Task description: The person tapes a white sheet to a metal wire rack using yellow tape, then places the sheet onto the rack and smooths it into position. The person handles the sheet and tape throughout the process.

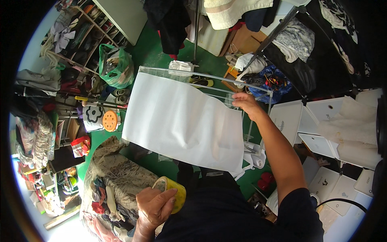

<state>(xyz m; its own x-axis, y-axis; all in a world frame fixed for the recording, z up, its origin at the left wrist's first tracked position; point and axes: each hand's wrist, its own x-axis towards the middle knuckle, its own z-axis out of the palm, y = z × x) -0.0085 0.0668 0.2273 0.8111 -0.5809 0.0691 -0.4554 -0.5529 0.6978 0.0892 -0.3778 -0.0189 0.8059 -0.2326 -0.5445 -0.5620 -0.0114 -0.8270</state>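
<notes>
1. The right hand [246, 103] reaches forward on a long, nearly straight arm to centre right of the frame, its grip pinched on the upper right corner of a large white sheet [181, 121].
2. The left hand [155, 207] sits low at bottom centre, its grip curled around a yellow tape roll [175, 192], thumb across the rim.
3. The white sheet hangs mid-frame over a thin metal frame [258, 90], covering most of it.
4. A green bag [117, 66] lies upper left, an orange round stool [110, 120] left of the sheet, and white boxes [318, 121] stand at right.
5. A heap of patterned cloth [117, 173] lies beside the left hand.
</notes>
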